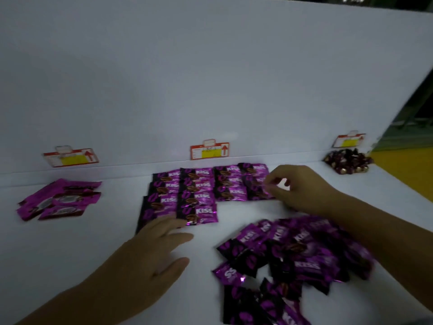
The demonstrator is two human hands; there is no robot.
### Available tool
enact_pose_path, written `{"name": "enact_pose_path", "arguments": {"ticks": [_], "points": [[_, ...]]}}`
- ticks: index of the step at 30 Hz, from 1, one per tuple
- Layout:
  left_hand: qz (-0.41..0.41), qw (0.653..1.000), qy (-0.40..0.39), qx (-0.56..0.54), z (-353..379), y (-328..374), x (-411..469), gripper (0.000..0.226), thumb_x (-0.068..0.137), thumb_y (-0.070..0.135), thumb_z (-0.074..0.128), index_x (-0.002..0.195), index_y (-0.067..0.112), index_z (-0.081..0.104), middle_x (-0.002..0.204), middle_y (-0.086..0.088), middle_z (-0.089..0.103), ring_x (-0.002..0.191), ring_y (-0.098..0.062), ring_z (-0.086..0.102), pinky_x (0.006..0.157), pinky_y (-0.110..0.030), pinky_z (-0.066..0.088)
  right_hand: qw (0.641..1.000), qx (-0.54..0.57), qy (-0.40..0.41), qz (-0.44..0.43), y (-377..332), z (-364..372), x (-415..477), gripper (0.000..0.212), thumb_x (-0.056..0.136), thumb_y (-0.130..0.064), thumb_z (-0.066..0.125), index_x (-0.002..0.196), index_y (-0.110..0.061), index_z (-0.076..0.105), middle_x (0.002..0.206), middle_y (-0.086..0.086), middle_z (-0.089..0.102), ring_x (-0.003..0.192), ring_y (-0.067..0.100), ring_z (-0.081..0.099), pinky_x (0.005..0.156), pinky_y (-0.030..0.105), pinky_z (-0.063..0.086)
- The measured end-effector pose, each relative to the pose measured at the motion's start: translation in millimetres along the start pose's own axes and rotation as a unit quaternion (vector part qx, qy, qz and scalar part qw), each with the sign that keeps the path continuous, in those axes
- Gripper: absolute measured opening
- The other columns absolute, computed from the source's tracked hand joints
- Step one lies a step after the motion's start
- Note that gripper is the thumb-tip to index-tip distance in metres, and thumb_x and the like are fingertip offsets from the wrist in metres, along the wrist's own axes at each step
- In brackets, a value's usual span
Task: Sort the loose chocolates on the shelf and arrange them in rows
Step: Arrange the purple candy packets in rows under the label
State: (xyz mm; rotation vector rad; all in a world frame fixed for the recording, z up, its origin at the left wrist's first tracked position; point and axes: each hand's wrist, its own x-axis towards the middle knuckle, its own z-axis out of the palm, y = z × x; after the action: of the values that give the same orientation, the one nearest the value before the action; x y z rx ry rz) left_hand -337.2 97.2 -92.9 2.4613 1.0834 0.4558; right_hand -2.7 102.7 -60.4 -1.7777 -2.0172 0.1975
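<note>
R hand (302, 186) pinches edge of glossy purple foil packet (255, 184); L hand (150, 249) flat, fingers spread, touching packet rows (194, 195).

Bare shelf (70, 254) lies open at front left and in a wide lane between the pink packets (61, 200) and the rows (199, 191). A narrower white strip runs between the rows and the loose pile (293, 254). The left hand (150, 252) blocks its left end. The right hand (302, 188), pinching the rows' right edge, crosses its right end. A gap separates that hand from the small sweets (346, 164) at back right. The wall (210, 78) with its tags (209, 150) closes the back.
</note>
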Motion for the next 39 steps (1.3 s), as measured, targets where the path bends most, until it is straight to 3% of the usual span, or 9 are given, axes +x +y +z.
{"name": "enact_pose_path", "arguments": {"ticks": [5, 7, 9, 16, 21, 26, 31, 34, 39], "points": [[0.032, 0.995, -0.089, -0.03, 3.9, 28.2, 20.0, 0.06, 0.054, 0.095, 0.024, 0.103, 0.067, 0.045, 0.126, 0.051, 0.026, 0.121, 0.025, 0.024, 0.09, 0.004, 0.025, 0.995, 0.011, -0.033, 0.094, 40.8, -31.0, -39.4, 0.003, 0.085, -0.032, 0.065, 0.083, -0.033, 0.067, 0.091, -0.011, 0.069, 0.082, -0.002, 0.06, 0.073, 0.02, 0.047], [0.047, 0.992, -0.103, -0.051, 16.9, 45.4, 31.1, 0.035, 0.075, 0.073, 0.047, 0.108, 0.064, 0.043, 0.126, 0.047, 0.033, 0.122, 0.024, 0.026, 0.1, -0.004, 0.027, 0.992, -0.002, -0.056, 0.116, 51.4, -33.6, -49.9, 0.006, 0.085, -0.034, 0.064, 0.09, -0.031, 0.066, 0.098, -0.01, 0.067, 0.09, 0.004, 0.06, 0.082, 0.027, 0.049], [0.062, 0.992, -0.096, -0.045, 29.8, 59.7, 43.6, 0.037, 0.09, 0.042, 0.051, 0.12, 0.058, 0.037, 0.128, 0.04, 0.028, 0.121, 0.019, 0.026, 0.103, -0.007, 0.023, 0.986, -0.019, -0.073, 0.147, 57.8, -33.2, -54.4, 0.022, 0.085, -0.037, 0.064, 0.105, -0.028, 0.064, 0.111, -0.008, 0.062, 0.103, 0.011, 0.056, 0.091, 0.031, 0.047], [0.025, 0.996, -0.058, -0.068, 57.7, 76.6, 76.4, 0.04, 0.088, 0.026, 0.061, 0.125, 0.038, 0.053, 0.111, 0.03, 0.049, 0.093, 0.023, 0.043, 0.078, 0.006, 0.033, 0.973, -0.064, -0.123, 0.182, 74.8, -35.3, -55.6, 0.059, 0.084, -0.041, 0.066, 0.136, -0.024, 0.047, 0.137, 0.003, 0.047, 0.124, 0.019, 0.044, 0.104, 0.032, 0.033], [0.007, 0.994, -0.031, -0.107, 69.2, 97.7, 85.3, 0.046, 0.084, 0.026, 0.066, 0.124, 0.043, 0.05, 0.109, 0.034, 0.045, 0.09, 0.027, 0.039, 0.074, 0.007, 0.03, 0.977, -0.034, -0.1, 0.184, 84.7, -42.6, -59.0, 0.044, 0.076, -0.038, 0.074, 0.116, -0.024, 0.061, 0.114, -0.002, 0.055, 0.106, 0.016, 0.052, 0.091, 0.029, 0.042], [-0.047, 0.99, -0.016, -0.128, 69.7, 108.6, 92.3, 0.061, 0.075, 0.022, 0.076, 0.128, 0.033, 0.049, 0.097, 0.022, 0.054, 0.089, 0.009, 0.051, 0.07, 0.003, 0.038, 0.974, 0.109, -0.032, 0.196, 103.2, -50.8, -60.2, 0.01, 0.079, -0.017, 0.073, 0.083, -0.011, 0.067, 0.087, 0.005, 0.068, 0.083, 0.019, 0.062, 0.076, 0.03, 0.048], [-0.082, 0.975, -0.032, -0.203, 56.3, 114.6, 100.1, 0.035, 0.077, 0.009, 0.073, 0.097, 0.036, 0.064, 0.083, 0.023, 0.062, 0.074, 0.018, 0.059, 0.058, 0.001, 0.042, 0.901, 0.363, 0.036, 0.235, 98.4, -60.0, -56.3, 0.019, 0.084, 0.001, 0.063, 0.07, -0.006, 0.053, 0.07, 0.007, 0.065, 0.069, 0.019, 0.064, 0.065, 0.027, 0.053], [-0.128, 0.952, -0.053, -0.275, 47.1, 111.1, 103.3, 0.024, 0.078, 0.006, 0.07, 0.082, 0.029, 0.069, 0.082, 0.008, 0.07, 0.071, 0.0, 0.066, 0.059, -0.007, 0.048, 0.872, 0.434, 0.019, 0.227, 91.6, -64.4, -52.2, 0.021, 0.086, 0.001, 0.058, 0.068, -0.009, 0.054, 0.068, 0.008, 0.065, 0.07, 0.022, 0.062, 0.058, 0.025, 0.049], [-0.178, 0.899, -0.067, -0.395, 30.8, 102.2, 99.9, 0.015, 0.082, -0.004, 0.061, 0.09, 0.006, 0.068, 0.083, -0.01, 0.073, 0.074, -0.022, 0.07, 0.061, -0.027, 0.057, 0.833, 0.51, -0.033, 0.211, 68.7, -57.1, -41.4, 0.026, 0.088, 0.004, 0.052, 0.071, -0.015, 0.047, 0.062, 0.006, 0.064, 0.066, 0.021, 0.068, 0.047, 0.021, 0.049]]}}
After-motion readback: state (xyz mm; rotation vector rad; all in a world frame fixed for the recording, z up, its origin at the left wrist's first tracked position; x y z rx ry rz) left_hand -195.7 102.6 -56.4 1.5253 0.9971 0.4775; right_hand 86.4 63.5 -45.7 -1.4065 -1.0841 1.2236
